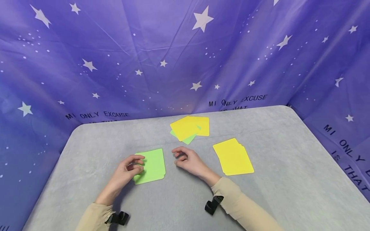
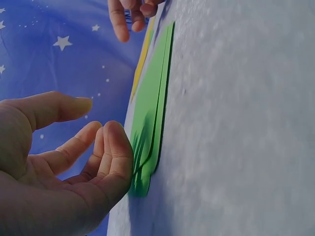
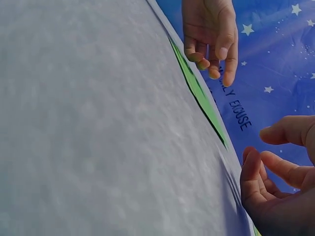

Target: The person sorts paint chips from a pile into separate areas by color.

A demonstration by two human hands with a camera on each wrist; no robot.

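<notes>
A stack of green square cards (image 1: 153, 165) lies on the grey table, left of the middle. My left hand (image 1: 130, 168) hovers at the left edge of that stack, fingers loosely bent and thumb apart, holding nothing. In the left wrist view the fingertips (image 2: 118, 132) look close to the green cards (image 2: 153, 103); whether they touch is unclear. Between the green stack and a stack of yellow cards (image 1: 233, 157) my right hand (image 1: 189, 160) is held over the table, with nothing in its loosely bent fingers. Behind it lies a mixed pile, yellow cards (image 1: 188, 126) over a green card (image 1: 190, 139).
The grey table (image 1: 289, 154) has rounded far corners. A purple curtain (image 1: 162, 38) with white stars and lettering hangs behind and at the sides. Each wrist carries a small black camera (image 1: 214, 204) on a strap.
</notes>
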